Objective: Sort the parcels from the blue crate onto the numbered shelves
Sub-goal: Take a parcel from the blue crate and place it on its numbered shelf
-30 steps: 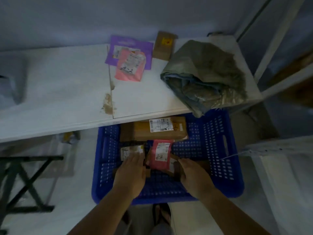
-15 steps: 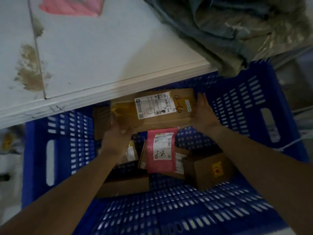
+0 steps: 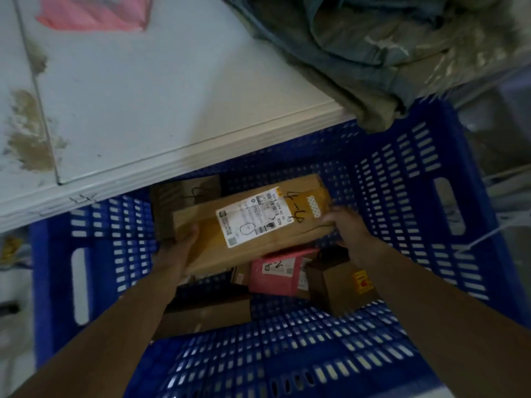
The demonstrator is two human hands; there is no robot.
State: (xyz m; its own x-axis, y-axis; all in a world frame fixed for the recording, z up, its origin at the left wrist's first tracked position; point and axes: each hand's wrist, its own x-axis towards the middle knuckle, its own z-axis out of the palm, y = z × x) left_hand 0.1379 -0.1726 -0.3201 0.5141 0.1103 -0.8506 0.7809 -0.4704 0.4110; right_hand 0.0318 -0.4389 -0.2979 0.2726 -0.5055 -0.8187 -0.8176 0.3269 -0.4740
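Note:
A long brown cardboard parcel (image 3: 253, 225) with a white label and the handwritten mark 4-4 is held tilted over the blue crate (image 3: 402, 196). My left hand (image 3: 178, 248) grips its near left end, thumb on top. My right hand (image 3: 344, 228) grips its right end. Below it in the crate lie a pink parcel (image 3: 275, 274), a small brown box with a yellow sticker (image 3: 342, 285), a dark flat box (image 3: 207, 311) and another brown box (image 3: 184, 196) at the back.
A white shelf board (image 3: 143, 96) with brown stains overhangs the crate's far side. On it lie a crumpled grey-green cloth bag (image 3: 373, 47) at the right and a pink parcel (image 3: 94, 12) at the top left.
The view has closed in on the crate. Both hands went from the small parcels to the long brown parcel, took hold of its ends and raised it, tilted, above the others.

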